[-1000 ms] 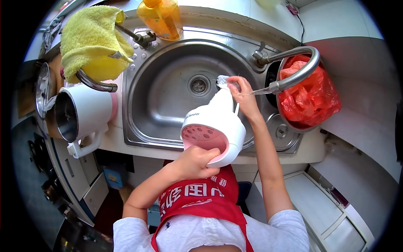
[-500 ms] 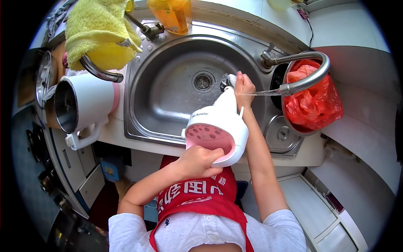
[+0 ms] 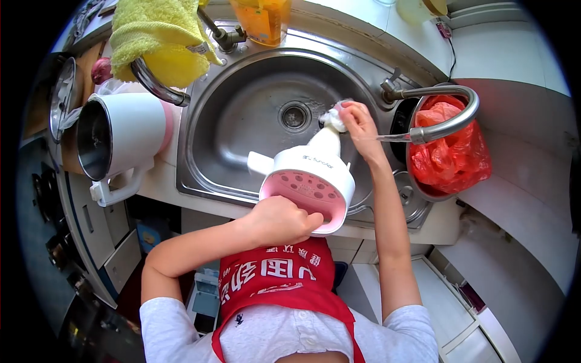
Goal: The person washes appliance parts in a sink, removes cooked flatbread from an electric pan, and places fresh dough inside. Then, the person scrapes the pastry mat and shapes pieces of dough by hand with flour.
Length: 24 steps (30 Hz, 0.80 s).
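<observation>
Our left hand [image 3: 283,216] curls round the near edge of the white-and-pink appliance head [image 3: 308,162]; our right hand [image 3: 359,126] pinches a white cloth [image 3: 333,119] at its narrow tip.

- Desk [image 3: 445,224]: one, pale, smooth-topped, running round the sink, with a narrow strip along the near edge.
- Sink [image 3: 230,145]: one, stainless steel, let into the desk; large rounded basin with a drain, and a smaller round well at its right.
- Jug [image 3: 136,124]: one, white with a pink base and white handle, dark metallic interior; on the desk, left of the sink.
- Bottle [image 3: 265,21]: one, orange, behind the sink toward the left; top out of view.
- Container [image 3: 414,172]: one, metallic rim, red plastic inside; on the desk, right of the sink.
</observation>
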### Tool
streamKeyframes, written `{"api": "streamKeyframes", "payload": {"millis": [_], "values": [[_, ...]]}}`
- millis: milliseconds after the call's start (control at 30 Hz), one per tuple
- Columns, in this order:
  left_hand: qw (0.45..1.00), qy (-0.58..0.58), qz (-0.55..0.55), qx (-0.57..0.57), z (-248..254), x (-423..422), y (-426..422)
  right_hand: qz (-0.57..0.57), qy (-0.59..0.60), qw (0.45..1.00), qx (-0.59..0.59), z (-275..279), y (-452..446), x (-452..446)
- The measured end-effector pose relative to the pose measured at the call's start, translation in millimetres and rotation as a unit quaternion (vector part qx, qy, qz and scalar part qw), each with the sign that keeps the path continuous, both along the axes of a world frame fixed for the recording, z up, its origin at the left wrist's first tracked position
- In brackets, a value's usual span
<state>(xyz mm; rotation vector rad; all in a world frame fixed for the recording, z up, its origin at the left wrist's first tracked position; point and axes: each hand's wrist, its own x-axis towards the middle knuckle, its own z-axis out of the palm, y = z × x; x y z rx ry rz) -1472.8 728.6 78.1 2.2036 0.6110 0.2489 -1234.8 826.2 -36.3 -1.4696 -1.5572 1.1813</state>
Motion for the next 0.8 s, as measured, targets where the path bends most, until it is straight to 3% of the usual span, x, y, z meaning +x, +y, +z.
{"api": "streamKeyframes", "payload": {"millis": [100, 167, 267, 333, 433, 467, 567, 700, 733, 800], "values": [[0.996, 0.045, -0.059, 0.042, 8, 1, 6, 0.037, -0.096, 0.995, -0.007, 0, -2, -2], [0.996, 0.022, -0.059, 0.071, 9, 1, 7, 0.021, -0.049, 0.988, -0.144, 5, 2, 0], [0.993, 0.035, -0.086, 0.070, 5, -2, 7, 0.079, -0.039, 0.980, -0.178, -8, 2, 13], [0.993, 0.041, -0.086, 0.068, 2, -6, 8, 0.095, 0.032, 0.974, -0.201, -13, -3, 18], [0.993, 0.049, -0.081, 0.070, -2, -8, 6, 0.018, 0.148, 0.968, -0.202, -31, -16, 14], [0.993, 0.047, -0.078, 0.077, -3, -7, 5, 0.017, 0.149, 0.968, -0.203, -39, -19, 10], [0.993, 0.047, -0.064, 0.085, -7, -4, 3, -0.141, 0.102, 0.976, -0.131, -46, -20, -14], [0.991, 0.065, -0.059, 0.100, -6, 0, 1, -0.210, 0.021, 0.974, -0.080, -73, -13, -26], [0.991, 0.063, -0.054, 0.104, -9, -1, -2, -0.212, 0.022, 0.974, -0.081, -78, -8, -26], [0.991, 0.062, -0.050, 0.110, -9, -3, -5, -0.348, 0.104, 0.923, -0.128, -86, 3, -20]]}}
